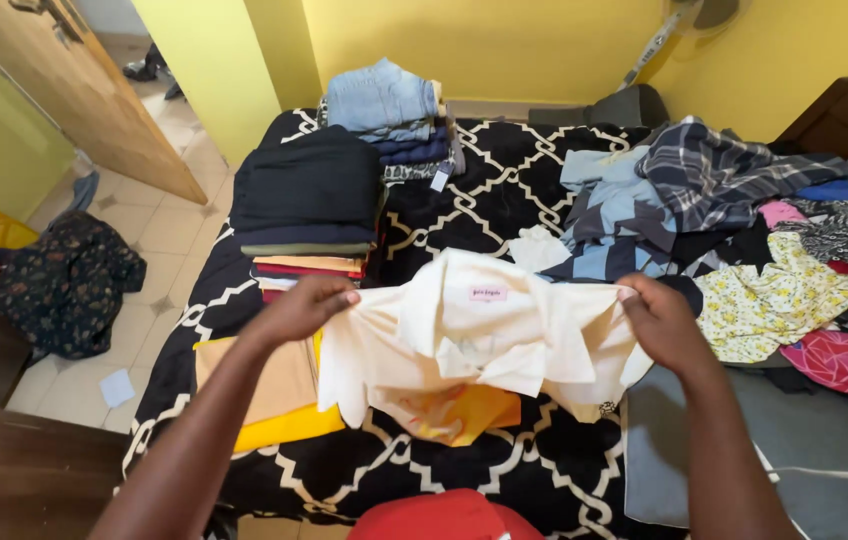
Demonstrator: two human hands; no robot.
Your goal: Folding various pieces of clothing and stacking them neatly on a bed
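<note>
Both hands have a closed grip on a cream shirt: the left hand pinches its upper edge at one side, the right hand pinches the other, and the cloth is stretched between them just above the bed. Held this way by its shoulders, the shirt hangs spread out, its inner neck with a small pink label turned toward the camera and its lower part bunched loosely on the bedding, probably so the garment lies flat and even across its width.

Under the hanging cloth, a yellow-orange garment peeks out, and beside the left forearm lies a folded tan piece on a yellow one. All of this rests on a black bedspread with white lattice pattern.

Beyond the left hand stands a neat stack of folded dark clothes, with red and cream layers at its base; farther back is a second stack topped by folded pale denim. These tidy piles sit along the left side of the bed, kept apart from a loose heap of unfolded clothes on the right, where plaid, blue, floral yellow and pink fabrics tangle together. A dark floral garment lies on the tiled floor to the left.
</note>
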